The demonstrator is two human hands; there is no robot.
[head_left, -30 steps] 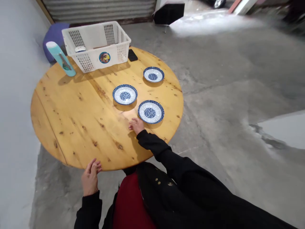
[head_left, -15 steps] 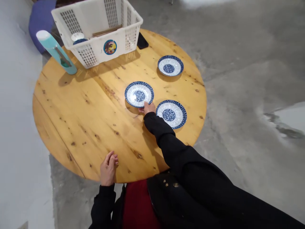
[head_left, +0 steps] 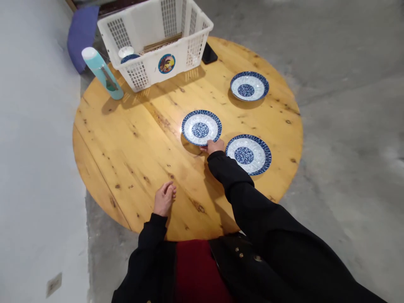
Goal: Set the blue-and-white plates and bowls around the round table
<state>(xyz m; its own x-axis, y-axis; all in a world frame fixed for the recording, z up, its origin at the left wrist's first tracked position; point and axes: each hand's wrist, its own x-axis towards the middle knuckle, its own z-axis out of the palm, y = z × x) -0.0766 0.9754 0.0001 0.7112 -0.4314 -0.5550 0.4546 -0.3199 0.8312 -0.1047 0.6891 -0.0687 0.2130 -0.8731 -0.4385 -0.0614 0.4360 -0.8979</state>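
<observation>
Three blue-and-white patterned plates lie on a round wooden table (head_left: 126,139). My right hand (head_left: 213,146) grips the near rim of the middle plate (head_left: 201,127), its fingers closed on the edge. A second plate (head_left: 248,154) lies just right of that hand, and a third plate (head_left: 249,86) sits farther back on the right. My left hand (head_left: 164,199) rests on the table near its front edge, fingers loosely curled with nothing in them.
A white plastic basket (head_left: 158,42) stands at the table's back, holding a small bowl and chopsticks. A teal bottle (head_left: 102,73) leans to its left. A black phone (head_left: 209,54) lies behind the basket. Concrete floor surrounds the table; a blue cushion (head_left: 81,33) is behind.
My right hand moved from beside the near plate up to the middle plate's rim and took hold of it. My left hand shifted from the table's edge onto its top.
</observation>
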